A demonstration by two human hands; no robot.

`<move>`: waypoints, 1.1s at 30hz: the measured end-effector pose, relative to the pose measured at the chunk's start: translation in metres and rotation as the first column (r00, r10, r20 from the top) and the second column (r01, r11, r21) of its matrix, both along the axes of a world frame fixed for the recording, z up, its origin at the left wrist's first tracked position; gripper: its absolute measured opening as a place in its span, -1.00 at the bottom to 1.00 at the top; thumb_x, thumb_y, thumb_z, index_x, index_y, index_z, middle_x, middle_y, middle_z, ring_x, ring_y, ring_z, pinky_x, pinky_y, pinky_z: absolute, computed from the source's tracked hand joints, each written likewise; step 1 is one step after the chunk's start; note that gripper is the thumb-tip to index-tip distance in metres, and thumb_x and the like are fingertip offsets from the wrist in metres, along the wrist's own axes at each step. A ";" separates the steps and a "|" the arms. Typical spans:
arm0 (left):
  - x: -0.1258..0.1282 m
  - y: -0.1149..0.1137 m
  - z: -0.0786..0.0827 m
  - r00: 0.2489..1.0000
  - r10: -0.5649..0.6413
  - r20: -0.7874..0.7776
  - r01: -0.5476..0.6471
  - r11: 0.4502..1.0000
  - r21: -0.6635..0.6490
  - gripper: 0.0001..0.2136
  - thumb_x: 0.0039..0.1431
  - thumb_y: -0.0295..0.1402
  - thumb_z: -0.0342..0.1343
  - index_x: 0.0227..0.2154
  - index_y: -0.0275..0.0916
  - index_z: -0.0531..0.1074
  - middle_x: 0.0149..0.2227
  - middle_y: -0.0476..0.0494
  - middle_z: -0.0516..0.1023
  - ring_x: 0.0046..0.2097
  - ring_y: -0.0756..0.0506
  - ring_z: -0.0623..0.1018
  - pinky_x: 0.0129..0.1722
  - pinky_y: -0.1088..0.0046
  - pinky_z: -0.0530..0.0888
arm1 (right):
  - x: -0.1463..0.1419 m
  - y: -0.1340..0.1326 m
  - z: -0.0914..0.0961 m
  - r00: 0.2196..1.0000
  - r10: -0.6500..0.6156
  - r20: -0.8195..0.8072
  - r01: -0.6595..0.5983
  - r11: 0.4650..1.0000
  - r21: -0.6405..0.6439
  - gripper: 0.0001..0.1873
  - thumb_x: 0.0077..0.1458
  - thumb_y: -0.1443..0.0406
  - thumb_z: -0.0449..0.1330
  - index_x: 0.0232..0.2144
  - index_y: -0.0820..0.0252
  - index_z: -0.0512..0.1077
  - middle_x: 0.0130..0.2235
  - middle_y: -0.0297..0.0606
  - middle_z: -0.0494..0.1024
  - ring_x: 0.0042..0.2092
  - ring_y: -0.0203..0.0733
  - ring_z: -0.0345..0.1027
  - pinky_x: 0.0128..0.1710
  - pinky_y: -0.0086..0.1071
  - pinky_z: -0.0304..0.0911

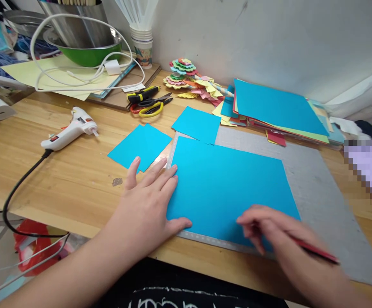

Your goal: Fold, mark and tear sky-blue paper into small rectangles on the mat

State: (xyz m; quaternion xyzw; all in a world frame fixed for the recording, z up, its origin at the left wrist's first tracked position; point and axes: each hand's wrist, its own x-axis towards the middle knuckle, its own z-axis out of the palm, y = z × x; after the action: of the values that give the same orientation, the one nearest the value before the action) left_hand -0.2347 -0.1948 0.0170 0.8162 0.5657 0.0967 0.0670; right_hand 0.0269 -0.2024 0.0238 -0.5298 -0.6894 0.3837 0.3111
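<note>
A large blue sheet of paper (227,184) lies on a grey cutting mat (327,201). My left hand (149,199) rests with spread fingers at the sheet's left edge, its thumb over the lower left corner. Over the lower right part of the sheet, my right hand (280,235) is closed round a dark red pencil (317,251), whose back end sticks out to the right. That hand is somewhat blurred, and the pencil's tip is hidden. Smaller blue pieces (200,124) lie beyond the sheet, and another overlapping pair of blue pieces (141,145) lies beyond my left fingers.
A white glue gun (70,130) with a black cord lies at the left. Scissors (152,107) and a yellow-black cutter (143,94) sit near the back. Stacked coloured paper (276,107), paper flowers (184,70), a paper cup (143,51) and a green bowl (86,55) stand along the wall.
</note>
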 end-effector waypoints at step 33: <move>-0.001 0.003 -0.007 0.996 -0.048 -0.076 0.052 0.997 0.057 -0.34 -0.02 0.20 0.11 0.00 -0.20 0.34 0.22 -0.27 0.34 0.30 -0.35 0.20 0.29 -0.08 -0.37 | -0.022 -0.029 -0.029 0.999 -0.051 0.006 0.050 0.995 0.082 -0.56 0.19 0.34 0.10 -0.65 0.13 -0.01 -0.63 -0.47 0.04 -0.60 -0.38 -0.06 -0.61 -0.43 -0.02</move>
State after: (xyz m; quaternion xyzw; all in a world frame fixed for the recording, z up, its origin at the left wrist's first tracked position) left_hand -0.2357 -0.1917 0.0103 0.8347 0.5441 0.0813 0.0243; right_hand 0.0053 -0.2316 -0.0048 -0.5354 -0.6921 0.3450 0.3396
